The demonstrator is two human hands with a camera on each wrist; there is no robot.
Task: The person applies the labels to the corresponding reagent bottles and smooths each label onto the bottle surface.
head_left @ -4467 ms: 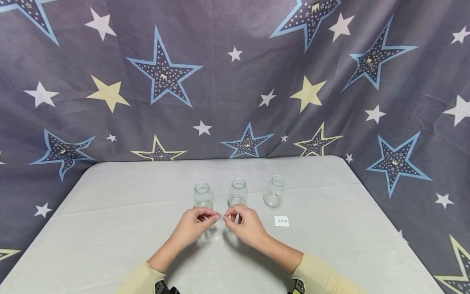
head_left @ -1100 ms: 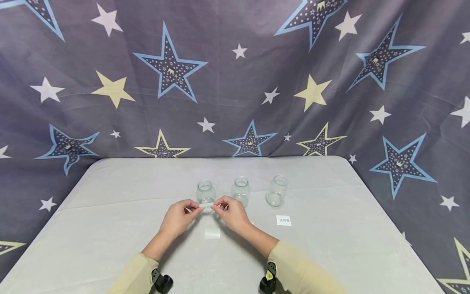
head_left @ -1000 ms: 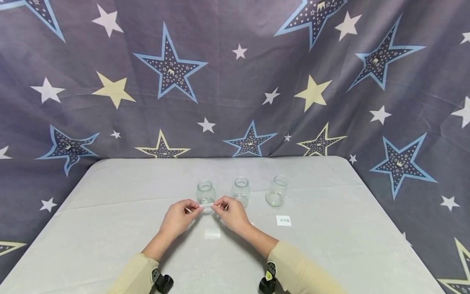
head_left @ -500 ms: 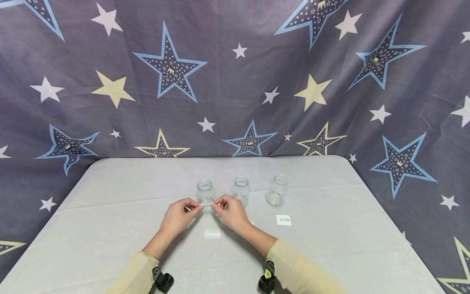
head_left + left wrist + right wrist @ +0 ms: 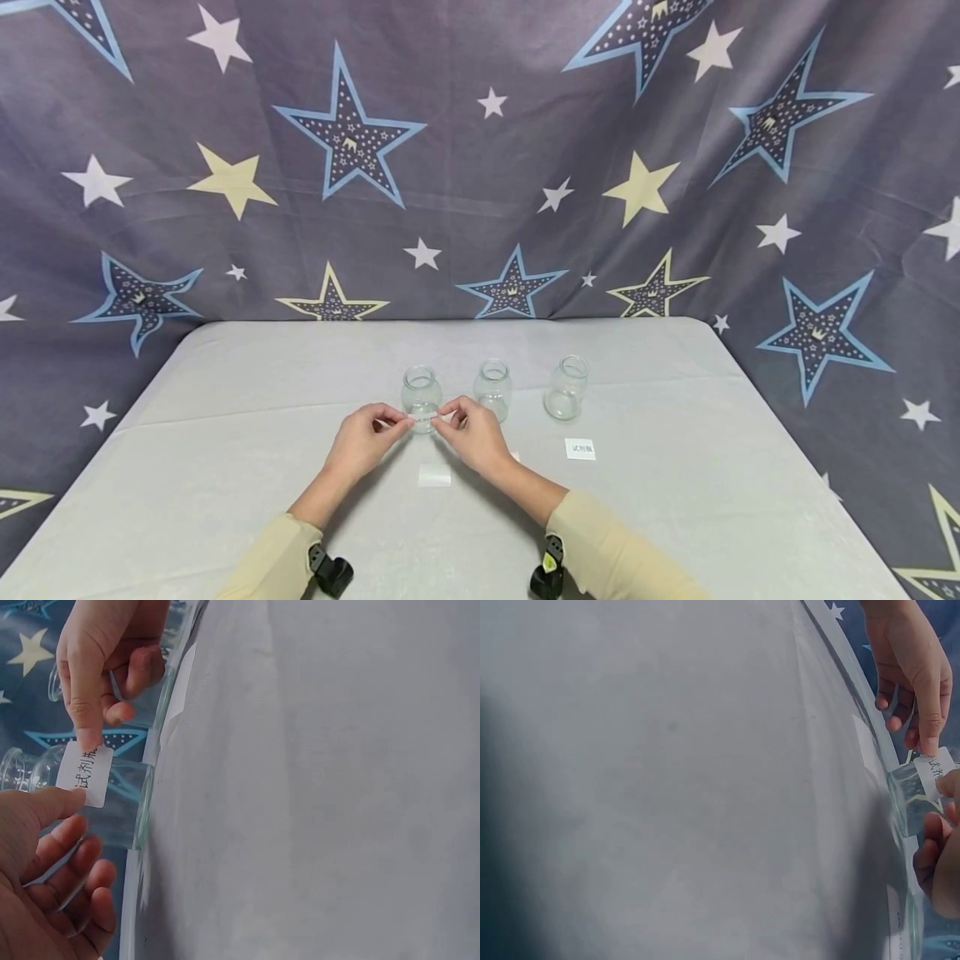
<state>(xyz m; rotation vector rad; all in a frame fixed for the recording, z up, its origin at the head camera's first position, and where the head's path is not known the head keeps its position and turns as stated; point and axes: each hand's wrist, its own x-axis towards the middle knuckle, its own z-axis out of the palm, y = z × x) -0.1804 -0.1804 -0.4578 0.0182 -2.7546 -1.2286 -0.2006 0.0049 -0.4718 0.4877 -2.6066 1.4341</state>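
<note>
A small white label (image 5: 424,417) with printed characters lies against the front of the leftmost glass jar (image 5: 421,390), which stands upright without a lid. My left hand (image 5: 363,442) pinches the label's left end, and my right hand (image 5: 476,440) pinches its right end. In the left wrist view both thumbs press on the face of the label (image 5: 91,780), over the clear jar wall (image 5: 126,802). My other fingers curl loosely beside the jar. The right wrist view shows the label (image 5: 932,769) partly covered by my thumb.
A middle glass jar (image 5: 492,385) and a right glass jar (image 5: 566,390) stand in the same row. A printed white label (image 5: 580,449) lies before the right jar. A blank white slip (image 5: 434,476) lies between my forearms. Another white corner (image 5: 515,456) shows by my right wrist.
From close together between the left and middle jars, my hands have moved left to the left jar, spread apart with the label between them. The label has since tipped more upright against the glass.
</note>
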